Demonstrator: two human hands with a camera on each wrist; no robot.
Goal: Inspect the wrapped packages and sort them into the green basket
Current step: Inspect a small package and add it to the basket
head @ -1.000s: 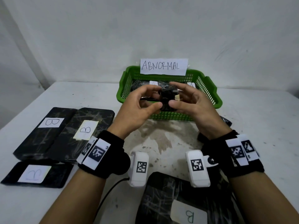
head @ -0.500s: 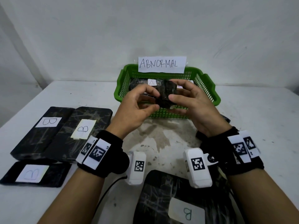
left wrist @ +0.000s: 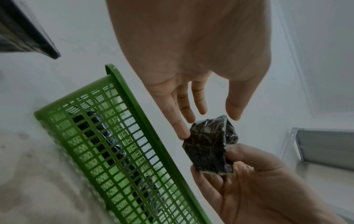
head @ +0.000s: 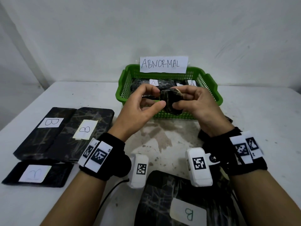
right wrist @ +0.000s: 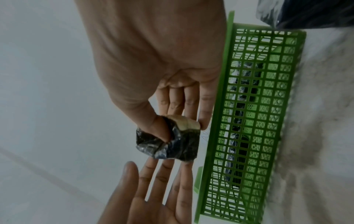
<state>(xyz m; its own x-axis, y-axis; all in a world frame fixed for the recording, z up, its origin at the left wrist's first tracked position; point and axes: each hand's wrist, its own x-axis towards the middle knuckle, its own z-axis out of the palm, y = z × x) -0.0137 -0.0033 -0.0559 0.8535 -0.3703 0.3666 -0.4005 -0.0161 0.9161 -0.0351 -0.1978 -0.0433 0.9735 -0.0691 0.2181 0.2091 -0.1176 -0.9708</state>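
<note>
A small black wrapped package (head: 171, 101) with a tan patch at one end hangs in the air just above the near rim of the green basket (head: 210, 85). My right hand (head: 178, 98) pinches it between thumb and fingers; the right wrist view shows the thumb pressed into the wrap (right wrist: 172, 145). My left hand (head: 158, 97) is beside it with fingers nearly straight. In the left wrist view only a fingertip touches the package (left wrist: 208, 145). The basket (left wrist: 114, 136) holds black packages labelled A (head: 153, 82).
A paper sign reading ABNORMAL (head: 163, 64) stands on the basket's far rim. Three flat black packages labelled B (head: 84, 129) lie on the white table at the left. Another B package (head: 187, 209) lies at the front edge under my wrists. A wall rises close behind.
The small package has turned between my hands and now shows a tan end. My left fingers have eased from a hold to a light touch. Both hands stay over the basket's near rim.
</note>
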